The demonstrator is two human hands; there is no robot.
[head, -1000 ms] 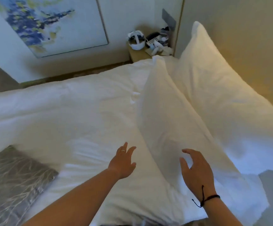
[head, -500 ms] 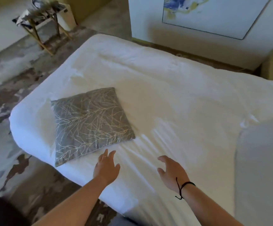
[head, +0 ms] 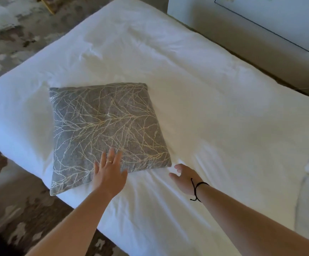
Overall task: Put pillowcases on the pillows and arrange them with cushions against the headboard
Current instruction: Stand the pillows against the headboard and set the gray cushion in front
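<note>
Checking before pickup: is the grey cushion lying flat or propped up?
Flat: the grey cushion lies face-up on the bed, left hand over its near edge.

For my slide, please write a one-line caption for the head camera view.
Left hand open over the near edge of a grey cushion on a white bed; right hand open beside its corner.

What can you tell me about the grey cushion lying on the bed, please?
The cushion is square and grey, of a rough woven-looking fabric with a pale branch pattern across it. It lies flat on the white bedding, near the bed's corner, turned a little askew to the bed's edges. The left hand, open with fingers spread, is over its near edge and seems to touch it. The right hand is beside its near right corner, apart from it.
</note>
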